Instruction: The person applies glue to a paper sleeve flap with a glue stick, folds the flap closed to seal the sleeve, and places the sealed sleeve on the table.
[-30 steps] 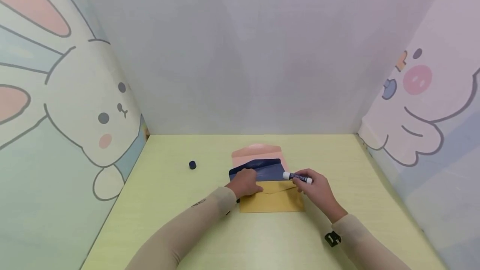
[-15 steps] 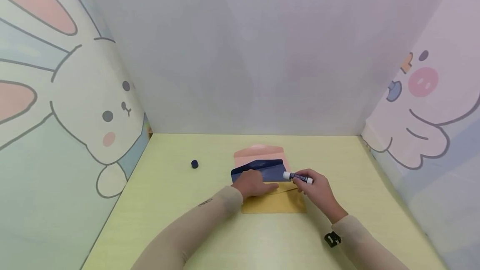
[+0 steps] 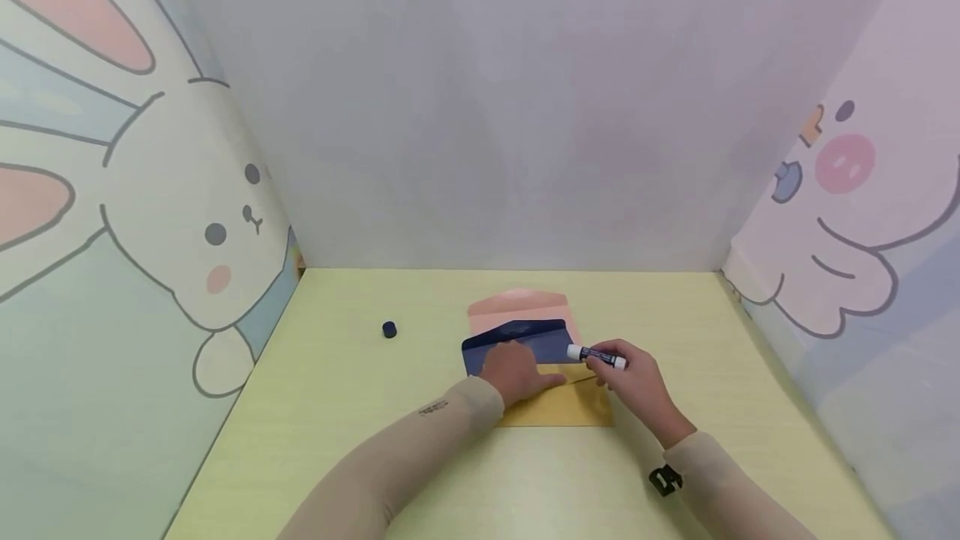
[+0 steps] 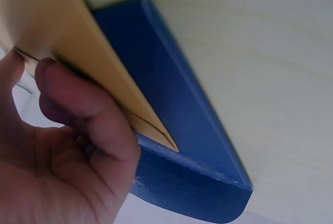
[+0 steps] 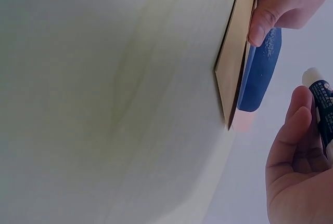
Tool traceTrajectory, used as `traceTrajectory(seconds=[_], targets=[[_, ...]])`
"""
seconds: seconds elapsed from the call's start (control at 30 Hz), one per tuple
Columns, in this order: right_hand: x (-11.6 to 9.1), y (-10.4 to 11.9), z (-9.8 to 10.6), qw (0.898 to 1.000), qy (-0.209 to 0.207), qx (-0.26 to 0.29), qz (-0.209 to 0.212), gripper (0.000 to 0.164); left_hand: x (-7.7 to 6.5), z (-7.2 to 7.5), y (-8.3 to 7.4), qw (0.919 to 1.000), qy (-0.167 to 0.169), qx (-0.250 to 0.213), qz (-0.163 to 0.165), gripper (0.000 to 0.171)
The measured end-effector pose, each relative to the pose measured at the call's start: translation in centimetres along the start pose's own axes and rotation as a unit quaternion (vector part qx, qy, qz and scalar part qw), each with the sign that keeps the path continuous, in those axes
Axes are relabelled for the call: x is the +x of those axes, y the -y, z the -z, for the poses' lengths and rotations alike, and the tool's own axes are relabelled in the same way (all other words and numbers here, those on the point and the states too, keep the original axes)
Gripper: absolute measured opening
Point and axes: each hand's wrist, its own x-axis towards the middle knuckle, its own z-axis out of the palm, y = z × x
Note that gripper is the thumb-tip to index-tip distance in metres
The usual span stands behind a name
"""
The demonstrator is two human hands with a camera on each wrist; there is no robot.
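Shifted right, the left hand [image 3: 514,373] touches the flat yellow paper envelope [image 3: 558,414].

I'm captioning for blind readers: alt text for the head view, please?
A person's left hand touches a yellow envelope overlapping a navy envelope, with a pink envelope behind. The right hand holds a dark tube with white ends; a small dark cylinder sits on the table, at left.

Yellow-green surface [image 3: 322,382] below a plain grey-lilac wall [image 3: 495,107]
At frame left, a side wall [image 3: 135,373] bears a large white rabbit [image 3: 165,190] with pink-lined ears [image 3: 75,2]; at frame right, the opposite wall [image 3: 877,398] carries a pale, pink-snouted figure [image 3: 892,207]. Soft light brightens the surface at lower centre.
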Motion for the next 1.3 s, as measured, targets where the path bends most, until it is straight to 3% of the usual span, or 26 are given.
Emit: traceTrajectory(seconds=[0.67, 1.3], targets=[[0.1, -0.2, 0.1, 1.0, -0.007, -0.008, -0.01, 0.034, -0.5, 0.2, 1.3, 0.9987, -0.014, -0.046, -0.017, 0.071], [0.1, -0.4, 0.0, 1.0, -0.009, -0.003, -0.003, 0.036, 0.0, 0.4, 1.9, 0.998, 0.012, -0.058, -0.024, 0.068]])
